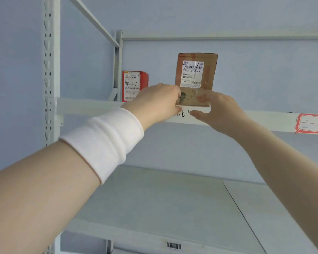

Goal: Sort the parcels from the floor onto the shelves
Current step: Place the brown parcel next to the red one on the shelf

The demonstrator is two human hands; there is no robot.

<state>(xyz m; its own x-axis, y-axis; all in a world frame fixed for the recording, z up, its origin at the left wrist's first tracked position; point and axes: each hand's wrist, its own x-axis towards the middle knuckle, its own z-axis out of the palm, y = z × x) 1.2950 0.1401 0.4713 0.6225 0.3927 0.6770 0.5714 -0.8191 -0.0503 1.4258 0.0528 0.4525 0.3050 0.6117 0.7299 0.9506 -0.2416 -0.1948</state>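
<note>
Head view: I stand a brown parcel (195, 74) upright on the upper shelf (92, 107).
My left hand (157, 102) and right hand (221, 112) clamp its lower corners; a red parcel (134, 85) stands well left.

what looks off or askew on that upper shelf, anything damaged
Nothing looks damaged. The brown box stands upright at the front edge of the upper shelf, with both hands, left and right, at its base. The red box stands upright by the post. Both labels face out.
</note>
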